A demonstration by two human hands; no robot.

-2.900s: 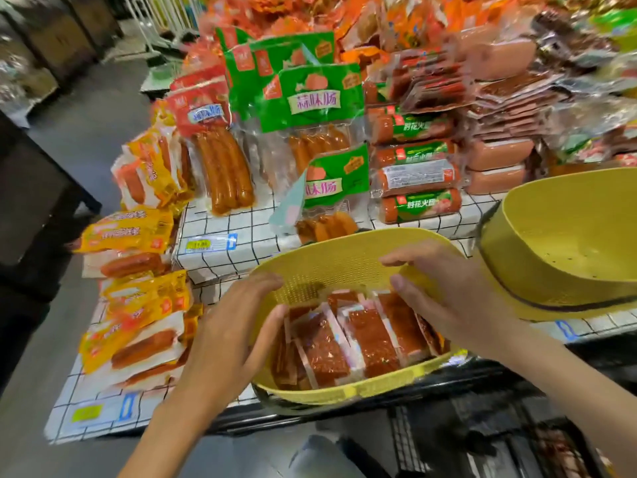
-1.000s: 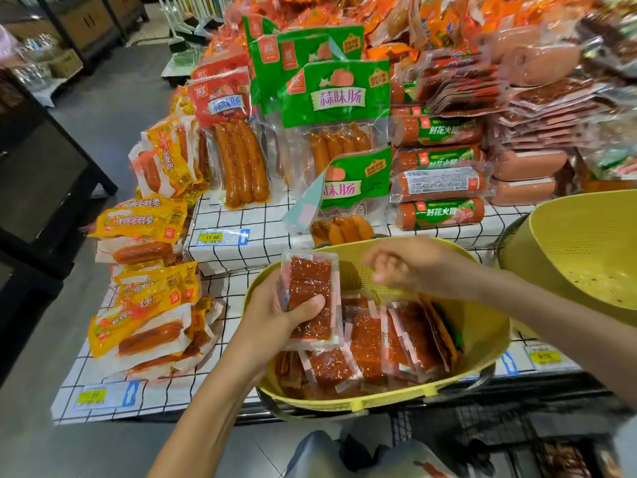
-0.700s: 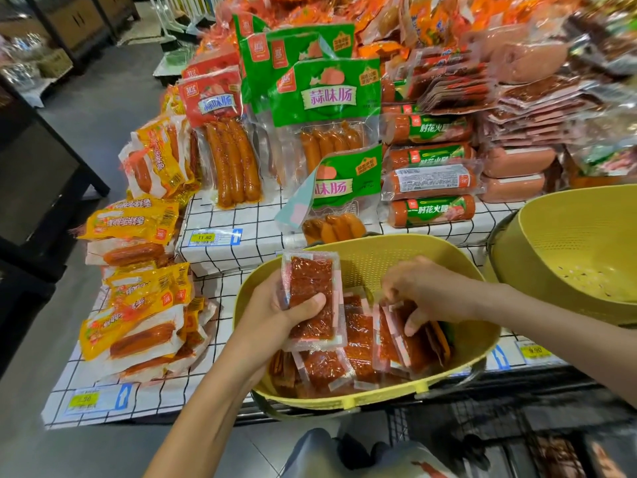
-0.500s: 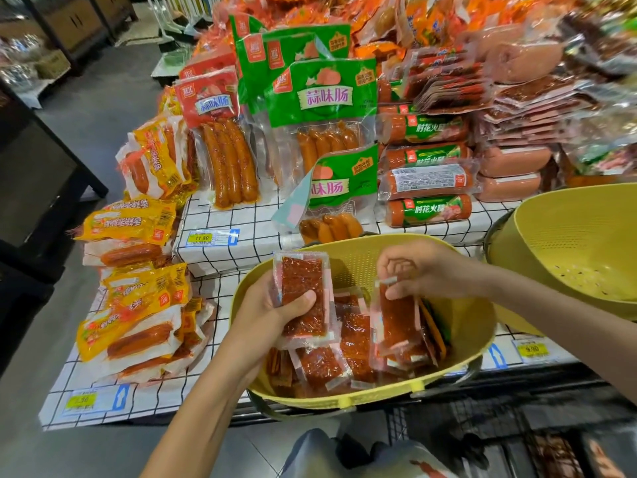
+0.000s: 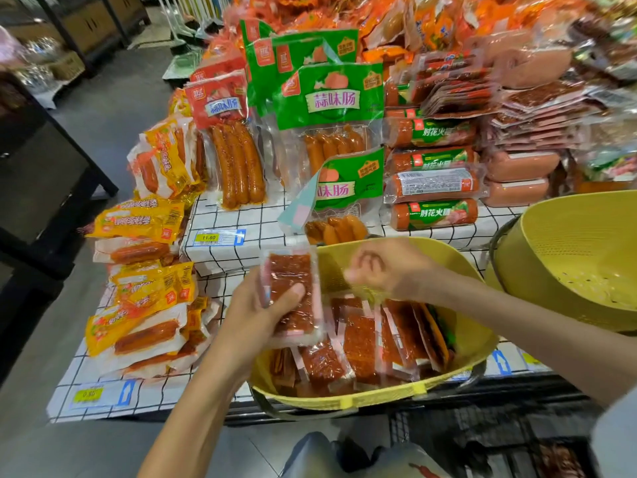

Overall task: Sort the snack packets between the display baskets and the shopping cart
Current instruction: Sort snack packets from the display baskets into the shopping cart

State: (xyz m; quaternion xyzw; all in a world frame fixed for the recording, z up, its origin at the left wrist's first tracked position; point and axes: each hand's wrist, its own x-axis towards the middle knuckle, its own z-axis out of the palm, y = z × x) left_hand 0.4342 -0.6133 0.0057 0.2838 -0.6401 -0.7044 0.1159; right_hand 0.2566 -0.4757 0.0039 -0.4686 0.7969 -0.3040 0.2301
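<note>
I saw the red snack packet held upright in the left hand, thumb across its front and fingers clamped behind it, just above the near-left side of the yellow basket. More packets stood on edge inside that basket. The right hand hovered over them, blurred, fingers curled; I could not tell whether they gripped anything. A second basket sat to the right on the checked bench, with sausage packs stacked beyond.

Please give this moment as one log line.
left hand: holds red packet | right hand: blurred over yellow basket, grip unclear
</note>
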